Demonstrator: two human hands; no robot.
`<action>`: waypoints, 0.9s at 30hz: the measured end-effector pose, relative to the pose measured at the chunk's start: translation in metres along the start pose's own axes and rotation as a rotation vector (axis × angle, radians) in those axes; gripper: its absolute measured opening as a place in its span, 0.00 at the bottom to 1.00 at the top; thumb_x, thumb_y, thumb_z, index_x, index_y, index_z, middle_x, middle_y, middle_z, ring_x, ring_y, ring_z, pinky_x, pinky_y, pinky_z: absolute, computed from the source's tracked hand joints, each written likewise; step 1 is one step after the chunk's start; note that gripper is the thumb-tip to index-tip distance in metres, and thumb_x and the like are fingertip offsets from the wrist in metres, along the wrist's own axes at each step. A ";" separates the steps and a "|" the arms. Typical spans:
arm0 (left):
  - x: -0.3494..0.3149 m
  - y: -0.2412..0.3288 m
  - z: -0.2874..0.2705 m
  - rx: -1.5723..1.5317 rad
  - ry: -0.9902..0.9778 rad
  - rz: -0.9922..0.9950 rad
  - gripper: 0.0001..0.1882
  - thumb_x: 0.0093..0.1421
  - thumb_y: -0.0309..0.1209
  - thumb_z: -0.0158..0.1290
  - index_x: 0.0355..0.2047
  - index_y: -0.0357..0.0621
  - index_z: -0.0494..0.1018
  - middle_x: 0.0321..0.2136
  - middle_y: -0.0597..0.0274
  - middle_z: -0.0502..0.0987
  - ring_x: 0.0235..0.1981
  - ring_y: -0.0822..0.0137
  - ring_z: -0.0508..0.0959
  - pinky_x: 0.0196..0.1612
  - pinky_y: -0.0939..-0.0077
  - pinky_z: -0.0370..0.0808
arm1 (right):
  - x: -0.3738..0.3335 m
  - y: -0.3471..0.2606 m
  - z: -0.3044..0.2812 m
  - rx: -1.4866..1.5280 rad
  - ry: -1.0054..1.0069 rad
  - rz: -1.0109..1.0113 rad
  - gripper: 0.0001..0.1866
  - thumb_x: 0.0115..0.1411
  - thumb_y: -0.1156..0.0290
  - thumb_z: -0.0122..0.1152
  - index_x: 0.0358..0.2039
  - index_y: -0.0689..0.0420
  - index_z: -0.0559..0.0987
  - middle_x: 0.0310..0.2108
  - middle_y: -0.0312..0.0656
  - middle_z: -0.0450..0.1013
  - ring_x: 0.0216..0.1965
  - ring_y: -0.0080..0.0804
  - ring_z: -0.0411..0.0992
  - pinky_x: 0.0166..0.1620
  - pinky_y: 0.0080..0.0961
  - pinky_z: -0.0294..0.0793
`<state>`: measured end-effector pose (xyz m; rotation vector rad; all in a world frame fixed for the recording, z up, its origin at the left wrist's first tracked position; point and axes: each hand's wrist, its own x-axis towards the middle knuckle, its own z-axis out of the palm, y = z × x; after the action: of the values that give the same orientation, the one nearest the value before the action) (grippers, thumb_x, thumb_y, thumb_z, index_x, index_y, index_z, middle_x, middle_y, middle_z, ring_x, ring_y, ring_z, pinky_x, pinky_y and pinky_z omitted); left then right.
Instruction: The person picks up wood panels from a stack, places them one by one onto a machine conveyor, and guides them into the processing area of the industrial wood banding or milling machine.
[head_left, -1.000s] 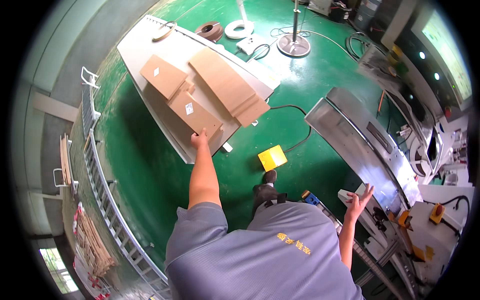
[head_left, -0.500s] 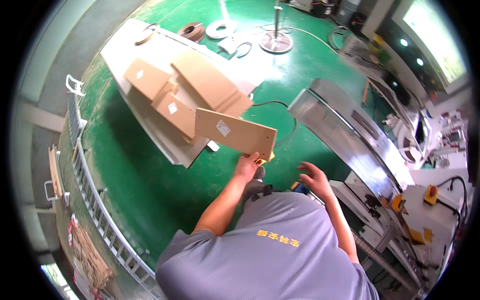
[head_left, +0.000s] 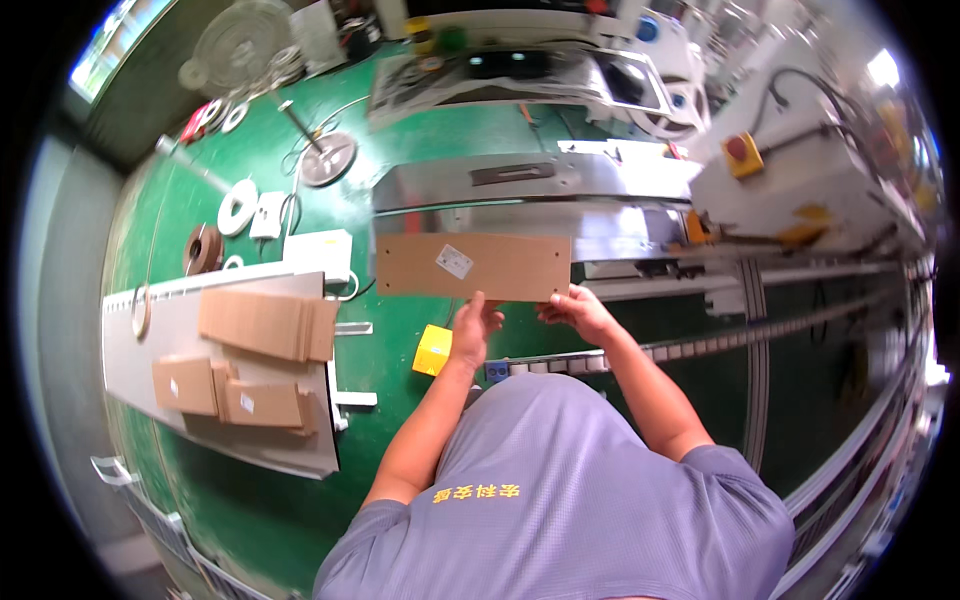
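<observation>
The board (head_left: 510,269) is carrying a white label (head_left: 454,261) left of its middle, with print too small to make out. Two more white labels are showing on the short boards (head_left: 277,404) at the left, and yellow characters (head_left: 476,493) are running across the gray shirt (head_left: 600,480). The short boards are lying in two groups on a pale table (head_left: 122,345), and the long boards (head_left: 262,325) are resting in a stack beside them. A brown roll (head_left: 203,248) and a white roll (head_left: 238,207) are lying on the green floor (head_left: 180,190) past the table. A yellow box (head_left: 433,350) is sitting on the floor near the left hand (head_left: 473,331). Just beyond the board a metal machine (head_left: 600,225) is stretching across, its near edge partly hidden; whether the two are touching, I cannot tell. A red button (head_left: 738,150) is standing out at the right, and a roller track (head_left: 680,350) is running below the right hand (head_left: 583,312). Both forearms are reaching forward, elbows bending. The left hand is gripping the board's near edge around its middle, while the right hand is pinching the near right corner, thumb uppermost, so the board is hanging level in front of the body.
</observation>
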<state>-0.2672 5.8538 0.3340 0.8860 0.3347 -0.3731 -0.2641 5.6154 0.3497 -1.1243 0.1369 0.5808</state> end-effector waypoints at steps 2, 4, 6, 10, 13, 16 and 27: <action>0.008 0.003 0.002 0.053 -0.054 -0.032 0.15 0.64 0.41 0.48 0.42 0.43 0.72 0.37 0.60 0.80 0.26 0.75 0.74 0.30 0.80 0.72 | -0.009 -0.003 -0.031 0.139 0.146 -0.013 0.12 0.62 0.64 0.55 0.40 0.60 0.75 0.34 0.43 0.77 0.34 0.31 0.77 0.40 0.26 0.76; 0.014 0.011 0.001 0.243 -0.059 -0.009 0.13 0.64 0.39 0.47 0.41 0.44 0.73 0.36 0.60 0.80 0.26 0.76 0.74 0.30 0.81 0.72 | -0.017 0.000 -0.055 0.280 0.293 -0.114 0.10 0.63 0.67 0.52 0.40 0.60 0.73 0.31 0.43 0.77 0.32 0.29 0.77 0.35 0.24 0.77; 0.020 0.020 0.000 0.503 -0.029 0.110 0.08 0.63 0.32 0.48 0.39 0.44 0.74 0.33 0.61 0.80 0.25 0.78 0.73 0.29 0.82 0.71 | -0.019 0.005 -0.068 0.316 0.502 -0.230 0.12 0.63 0.69 0.51 0.45 0.60 0.70 0.36 0.45 0.76 0.31 0.28 0.76 0.34 0.22 0.77; 0.036 0.039 -0.009 0.927 0.090 0.475 0.14 0.56 0.24 0.55 0.44 0.38 0.72 0.32 0.61 0.77 0.28 0.75 0.74 0.31 0.81 0.71 | -0.024 -0.001 -0.040 0.111 0.573 -0.378 0.45 0.61 0.73 0.51 0.65 0.57 0.29 0.48 0.51 0.70 0.33 0.28 0.75 0.34 0.20 0.75; 0.050 0.051 -0.008 1.091 0.082 0.594 0.21 0.53 0.23 0.57 0.49 0.38 0.70 0.38 0.58 0.76 0.29 0.73 0.73 0.33 0.80 0.71 | -0.004 0.002 -0.021 0.070 0.491 -0.380 0.50 0.60 0.73 0.52 0.64 0.54 0.21 0.47 0.50 0.70 0.30 0.28 0.75 0.33 0.20 0.75; 0.061 0.049 -0.003 1.058 -0.006 0.589 0.24 0.54 0.24 0.57 0.52 0.38 0.67 0.45 0.57 0.73 0.32 0.73 0.73 0.36 0.80 0.72 | 0.018 -0.003 -0.013 0.091 0.483 -0.353 0.54 0.60 0.73 0.51 0.60 0.53 0.13 0.43 0.49 0.72 0.29 0.27 0.75 0.32 0.20 0.75; 0.040 0.041 0.019 0.827 -0.143 0.267 0.20 0.56 0.26 0.54 0.50 0.41 0.69 0.58 0.60 0.65 0.29 0.75 0.73 0.32 0.82 0.70 | 0.031 -0.007 -0.001 0.061 0.506 -0.329 0.55 0.60 0.72 0.52 0.58 0.52 0.11 0.40 0.47 0.73 0.30 0.28 0.75 0.34 0.22 0.76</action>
<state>-0.2106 5.8554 0.3559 1.6813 -0.0946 -0.3220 -0.2338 5.6237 0.3424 -1.1851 0.3945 -0.0090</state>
